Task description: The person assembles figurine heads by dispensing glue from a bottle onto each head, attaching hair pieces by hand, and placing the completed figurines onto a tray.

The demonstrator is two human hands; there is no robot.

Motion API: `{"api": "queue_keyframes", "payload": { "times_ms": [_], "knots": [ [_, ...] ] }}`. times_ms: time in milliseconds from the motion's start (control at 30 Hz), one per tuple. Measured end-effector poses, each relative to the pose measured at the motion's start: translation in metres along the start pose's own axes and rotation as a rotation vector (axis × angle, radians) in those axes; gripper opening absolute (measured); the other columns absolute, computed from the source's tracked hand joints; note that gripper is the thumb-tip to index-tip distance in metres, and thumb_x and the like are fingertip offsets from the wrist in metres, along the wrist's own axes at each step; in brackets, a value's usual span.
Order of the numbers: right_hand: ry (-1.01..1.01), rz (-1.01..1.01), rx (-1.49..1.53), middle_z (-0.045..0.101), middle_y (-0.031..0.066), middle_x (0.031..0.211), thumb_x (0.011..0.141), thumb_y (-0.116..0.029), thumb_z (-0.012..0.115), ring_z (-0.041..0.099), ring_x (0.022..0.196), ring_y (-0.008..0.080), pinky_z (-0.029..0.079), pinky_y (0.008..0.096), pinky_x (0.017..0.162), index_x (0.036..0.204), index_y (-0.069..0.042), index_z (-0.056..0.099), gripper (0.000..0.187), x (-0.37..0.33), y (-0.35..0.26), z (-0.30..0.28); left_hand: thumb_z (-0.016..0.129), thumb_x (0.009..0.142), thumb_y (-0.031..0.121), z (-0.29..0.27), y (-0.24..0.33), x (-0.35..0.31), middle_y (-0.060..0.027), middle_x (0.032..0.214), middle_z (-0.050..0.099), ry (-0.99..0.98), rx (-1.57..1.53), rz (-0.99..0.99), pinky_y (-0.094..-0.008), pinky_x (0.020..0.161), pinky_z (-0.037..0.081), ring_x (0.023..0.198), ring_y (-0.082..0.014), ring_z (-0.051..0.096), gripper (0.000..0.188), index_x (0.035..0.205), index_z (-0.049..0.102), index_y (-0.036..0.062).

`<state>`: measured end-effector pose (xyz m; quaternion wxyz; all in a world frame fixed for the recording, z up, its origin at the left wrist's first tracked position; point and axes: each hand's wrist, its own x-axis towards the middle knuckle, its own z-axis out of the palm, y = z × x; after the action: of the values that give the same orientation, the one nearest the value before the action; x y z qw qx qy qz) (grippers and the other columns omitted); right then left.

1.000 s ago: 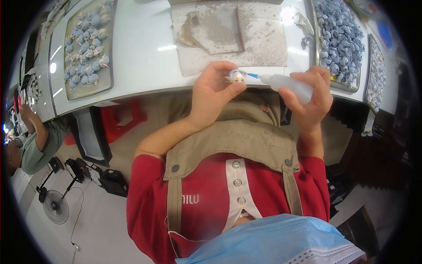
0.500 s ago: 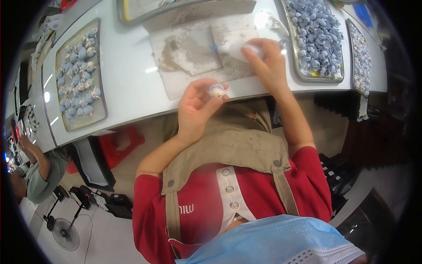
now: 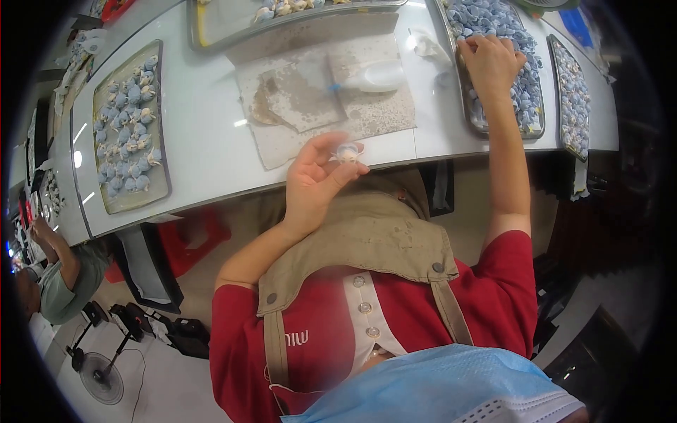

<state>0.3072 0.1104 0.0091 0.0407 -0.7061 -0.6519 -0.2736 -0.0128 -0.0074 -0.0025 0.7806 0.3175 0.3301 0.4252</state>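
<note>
My left hand [image 3: 315,178] is closed around a small white and pale blue figurine [image 3: 348,152], held between thumb and fingers just off the table's near edge. Over on the right, my right hand [image 3: 491,69] reaches into a tray [image 3: 481,128] heaped with small blue-grey cup-shaped pieces [image 3: 527,95]. Its fingers are curled together among them, and what they grip is hidden. A white squeeze bottle [image 3: 381,76] with a blue tip lies on the stained cardboard [image 3: 384,116] between my hands.
A tray [image 3: 166,176] of blue and cream figurines lies at the left. Another tray [image 3: 296,28] is at the back, and a narrower one [image 3: 563,134] at the far right. Crumpled white tissue [image 3: 427,45] lies near the heaped tray. Another person's arm [image 3: 60,250] shows at far left.
My right hand has let go of the squeeze bottle, which now lies on the cardboard, and has moved right into the tray of blue-grey pieces. My left hand still holds the figurine.
</note>
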Motion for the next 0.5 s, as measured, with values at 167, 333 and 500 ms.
{"api": "queue_keyframes", "payload": {
  "times_ms": [167, 333, 500],
  "knots": [
    [0.173, 0.028, 0.164, 0.062, -0.0016, 0.070, 0.075, -0.030, 0.066, 0.054, 0.072, 0.0181, 0.034, 0.0381, 0.072, 0.074, -0.017, 0.069, 0.014, -0.008, 0.004, -0.026, 0.057, 0.083, -0.005, 0.004, -0.003, 0.004, -0.0109, 0.110, 0.055, 0.005, -0.020, 0.030, -0.0265, 0.082, 0.047, 0.093, -0.0164, 0.058, 0.040, 0.121, 0.044, -0.0001],
    [-0.080, 0.374, 1.361, 0.059, 0.0006, 0.070, 0.081, -0.014, 0.064, 0.051, 0.069, 0.0085, 0.039, 0.0234, 0.065, 0.080, -0.006, 0.067, 0.009, -0.058, -0.046, -0.086, 0.059, 0.082, -0.004, 0.010, -0.004, 0.011, -0.0096, 0.110, 0.054, 0.007, -0.031, 0.075, -0.0263, 0.085, 0.046, 0.098, -0.0165, 0.056, 0.044, 0.123, 0.043, -0.0008],
    [-0.864, 0.552, 2.104, 0.059, -0.0005, 0.081, 0.082, -0.011, 0.062, 0.050, 0.073, 0.0064, 0.039, 0.0191, 0.068, 0.085, -0.001, 0.064, 0.011, -0.114, -0.093, -0.107, 0.061, 0.082, 0.000, 0.013, -0.001, 0.011, -0.0076, 0.108, 0.054, -0.033, -0.009, 0.161, -0.0249, 0.086, 0.044, 0.101, -0.0148, 0.054, 0.047, 0.125, 0.042, 0.0007]
  ]
}}
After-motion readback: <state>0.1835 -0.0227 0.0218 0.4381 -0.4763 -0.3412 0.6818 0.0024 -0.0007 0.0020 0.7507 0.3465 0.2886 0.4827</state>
